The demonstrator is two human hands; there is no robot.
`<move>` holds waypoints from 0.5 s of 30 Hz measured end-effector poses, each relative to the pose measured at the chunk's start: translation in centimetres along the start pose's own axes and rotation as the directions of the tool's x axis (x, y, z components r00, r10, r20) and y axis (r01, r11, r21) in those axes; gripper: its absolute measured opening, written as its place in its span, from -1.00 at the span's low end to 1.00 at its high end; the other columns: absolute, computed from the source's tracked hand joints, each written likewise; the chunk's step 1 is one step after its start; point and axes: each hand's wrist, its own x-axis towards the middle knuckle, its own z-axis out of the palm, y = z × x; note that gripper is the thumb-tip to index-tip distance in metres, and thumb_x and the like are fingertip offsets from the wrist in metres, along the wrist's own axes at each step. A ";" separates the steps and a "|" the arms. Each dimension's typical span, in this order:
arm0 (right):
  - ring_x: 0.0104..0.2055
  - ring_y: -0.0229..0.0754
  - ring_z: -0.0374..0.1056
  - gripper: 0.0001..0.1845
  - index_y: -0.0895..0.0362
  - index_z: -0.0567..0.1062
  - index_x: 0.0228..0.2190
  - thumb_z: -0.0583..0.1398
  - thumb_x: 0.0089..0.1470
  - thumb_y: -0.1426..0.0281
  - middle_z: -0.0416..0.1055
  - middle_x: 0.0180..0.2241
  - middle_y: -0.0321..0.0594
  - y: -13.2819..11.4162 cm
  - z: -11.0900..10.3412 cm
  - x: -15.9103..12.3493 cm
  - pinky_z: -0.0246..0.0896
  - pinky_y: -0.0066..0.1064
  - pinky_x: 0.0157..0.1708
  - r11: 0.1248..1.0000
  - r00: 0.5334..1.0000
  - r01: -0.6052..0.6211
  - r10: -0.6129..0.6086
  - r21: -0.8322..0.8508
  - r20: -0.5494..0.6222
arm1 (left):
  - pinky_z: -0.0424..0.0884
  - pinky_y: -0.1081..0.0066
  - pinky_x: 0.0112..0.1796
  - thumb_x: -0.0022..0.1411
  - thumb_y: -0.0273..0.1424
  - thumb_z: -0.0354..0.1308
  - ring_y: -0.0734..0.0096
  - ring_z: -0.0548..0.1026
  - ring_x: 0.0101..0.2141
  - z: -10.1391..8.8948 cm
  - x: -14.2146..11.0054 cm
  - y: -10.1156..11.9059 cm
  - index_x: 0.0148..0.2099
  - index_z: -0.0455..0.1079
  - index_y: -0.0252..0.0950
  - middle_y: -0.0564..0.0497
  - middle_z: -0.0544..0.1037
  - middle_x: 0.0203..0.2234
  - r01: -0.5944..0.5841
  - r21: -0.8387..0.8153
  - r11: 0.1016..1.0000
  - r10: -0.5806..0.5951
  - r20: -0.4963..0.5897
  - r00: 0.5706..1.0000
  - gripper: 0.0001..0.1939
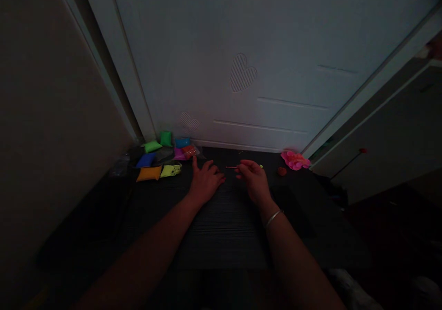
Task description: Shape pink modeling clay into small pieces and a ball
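Observation:
My left hand (205,180) rests on the dark mat (221,227), fingers partly curled, index finger stretched forward. Whether it presses something under its fingertips I cannot make out. My right hand (252,177) is closed in a pinch on a thin pink stick (230,167) that points left toward the left hand's fingertips. A small yellow-green speck (261,166) shows just beyond the right hand. A bracelet (272,218) circles my right wrist. The scene is very dim.
Several small coloured bags lie at the back left: green (152,146), blue (145,160), orange (149,174), yellow (170,170), magenta (179,153). A pink flower shape (294,160) and a small red lump (282,171) lie right. A white door (262,61) stands behind.

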 end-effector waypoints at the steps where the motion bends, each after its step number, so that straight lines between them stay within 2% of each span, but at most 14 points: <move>1: -0.46 -0.32 0.36 -0.72 0.14 0.40 -0.41 0.29 -0.25 0.34 0.41 -0.50 -0.33 0.0 0.0 0.0 0.28 -0.55 -0.57 1.000 1.000 0.000 0.000 -0.003 0.001 | -0.50 -0.07 0.03 -0.02 -0.41 0.21 0.03 0.11 0.06 0.0 0.0 0.0 -0.37 0.49 0.00 0.02 0.48 -0.38 -0.006 0.005 1.000 0.006 -0.002 1.000 -0.85; 5: -0.42 -0.30 0.39 -0.71 0.14 0.39 -0.35 0.23 -0.15 0.26 0.45 -0.42 -0.26 0.0 -0.2 0.0 0.32 -0.52 -0.56 1.000 0.999 0.001 0.000 -0.024 0.035 | -0.46 -0.09 0.03 0.01 -0.37 0.19 0.02 0.13 0.05 -0.1 0.0 0.0 -0.40 0.49 -0.02 0.00 0.48 -0.39 -0.030 0.067 0.997 0.029 0.011 1.000 -0.90; 8: -0.37 -0.27 0.40 -0.68 0.13 0.41 -0.30 0.21 -0.13 0.23 0.46 -0.38 -0.23 -0.1 -0.3 0.0 0.33 -0.51 -0.54 0.998 0.997 -0.007 0.011 -0.058 0.073 | -0.46 -0.09 0.03 0.00 -0.36 0.19 0.02 0.12 0.05 -0.2 -0.1 0.1 -0.39 0.49 -0.02 0.00 0.49 -0.38 0.011 0.018 1.000 -0.011 0.017 1.000 -0.90; 10: -0.41 -0.27 0.40 -0.70 0.15 0.42 -0.36 0.23 -0.16 0.23 0.47 -0.43 -0.23 -0.1 -0.4 0.1 0.32 -0.52 -0.56 0.995 0.998 -0.019 0.025 -0.097 0.063 | -0.47 -0.08 0.03 -0.01 -0.35 0.19 0.01 0.11 0.06 -0.2 -0.2 0.1 -0.35 0.49 -0.02 -0.01 0.49 -0.36 0.043 -0.035 0.998 -0.042 0.022 0.999 -0.87; 12: -0.52 -0.30 0.37 -0.73 0.18 0.42 -0.44 0.25 -0.19 0.25 0.45 -0.54 -0.27 0.0 -0.5 0.1 0.28 -0.53 -0.61 0.989 0.999 -0.020 0.024 -0.146 0.030 | -0.48 -0.07 0.04 -0.02 -0.35 0.20 0.00 0.11 0.06 -0.3 -0.3 0.0 -0.29 0.48 -0.01 -0.02 0.50 -0.36 0.059 -0.066 0.996 -0.057 0.025 0.998 -0.81; 15: -0.64 -0.36 0.29 -0.74 0.19 0.41 -0.52 0.26 -0.21 0.25 0.38 -0.66 -0.34 0.1 -0.7 0.3 0.23 -0.54 -0.67 0.976 1.000 -0.001 -0.001 -0.220 -0.012 | -0.50 -0.07 0.03 -0.02 -0.36 0.20 -0.01 0.13 0.04 -0.6 -0.4 -0.1 -0.25 0.47 -0.01 -0.02 0.50 -0.37 0.037 -0.058 0.998 -0.036 0.018 0.999 -0.78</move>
